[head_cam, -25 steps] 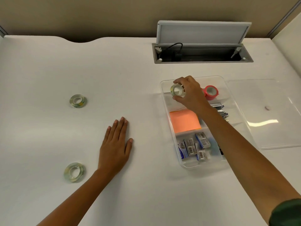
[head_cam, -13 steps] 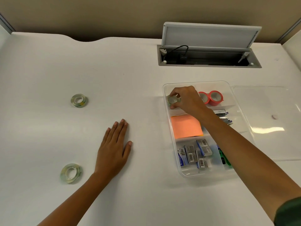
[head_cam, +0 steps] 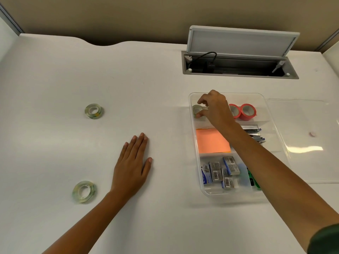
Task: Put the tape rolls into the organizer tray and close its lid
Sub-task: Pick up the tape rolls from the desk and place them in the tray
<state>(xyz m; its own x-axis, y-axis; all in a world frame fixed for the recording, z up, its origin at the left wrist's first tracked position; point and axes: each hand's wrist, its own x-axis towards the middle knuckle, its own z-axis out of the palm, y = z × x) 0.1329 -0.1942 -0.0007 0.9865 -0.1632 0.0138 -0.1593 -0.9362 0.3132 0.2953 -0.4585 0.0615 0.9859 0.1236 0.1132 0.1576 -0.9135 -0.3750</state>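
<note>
The clear organizer tray (head_cam: 216, 194) lies open on the white desk at the right. Its clear lid (head_cam: 308, 162) lies flat on the desk to its right. A clear tape roll (head_cam: 196, 109) rests in the tray's far-left compartment. My right hand (head_cam: 216, 110) hovers over it with fingers spread; the thumb touches the roll and the index finger is lifted above it. Two red tape rolls (head_cam: 246, 111) stand in the same far row. Two more clear tape rolls lie on the desk at the left, one far (head_cam: 93, 111) and one near (head_cam: 84, 191). My left hand (head_cam: 131, 169) lies flat on the desk.
The tray also holds an orange note pad (head_cam: 211, 140), several staple boxes (head_cam: 220, 171), a stapler (head_cam: 255, 133) and a green item (head_cam: 254, 181). An open cable hatch (head_cam: 238, 68) with its raised flap is set into the desk's far side.
My right hand lowered the clear tape roll into the tray's far-left compartment and its fingers have spread apart. The left hand stayed flat on the desk.
</note>
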